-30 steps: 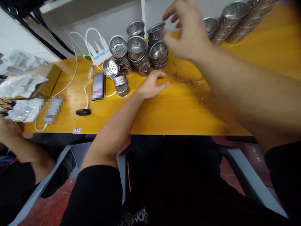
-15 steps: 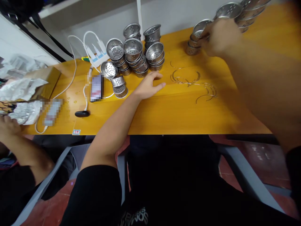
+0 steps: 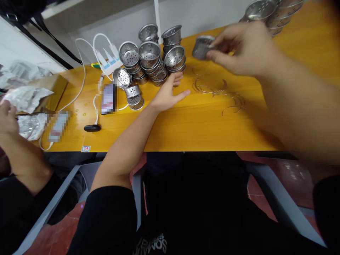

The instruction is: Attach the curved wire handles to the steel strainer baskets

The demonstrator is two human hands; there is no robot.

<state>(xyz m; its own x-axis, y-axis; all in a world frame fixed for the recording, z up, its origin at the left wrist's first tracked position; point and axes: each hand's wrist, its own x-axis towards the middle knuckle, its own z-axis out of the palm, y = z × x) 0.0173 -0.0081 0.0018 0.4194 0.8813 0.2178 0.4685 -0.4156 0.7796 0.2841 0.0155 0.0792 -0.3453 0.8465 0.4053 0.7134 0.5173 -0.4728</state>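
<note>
My right hand (image 3: 243, 47) pinches a perforated metal strainer cup (image 3: 201, 49) by its rim, above the back of the table. The cup is blurred by motion, and I cannot tell whether others are nested with it. My left hand (image 3: 170, 92) lies open at the front of several stacked strainer cups (image 3: 174, 60), thumb and fingers apart. To its left, two smaller-looking cups (image 3: 135, 102) stand one on the other, with a tipped cup (image 3: 122, 78) behind them. Thin curved wire pieces (image 3: 212, 91) lie on the table right of my left hand.
More nested strainer cups (image 3: 260, 10) stand at the back right, partly behind my right hand. On the left are a power strip (image 3: 111, 65), white cables, a phone (image 3: 108, 99) and a black oval object (image 3: 92, 128). Another person's hand (image 3: 7, 118) is beside plastic bags (image 3: 32, 125).
My right hand has moved left from the small stack at the back right, now carrying a strainer cup. My left hand's fingers have spread slightly. The other person's hand has risen.
</note>
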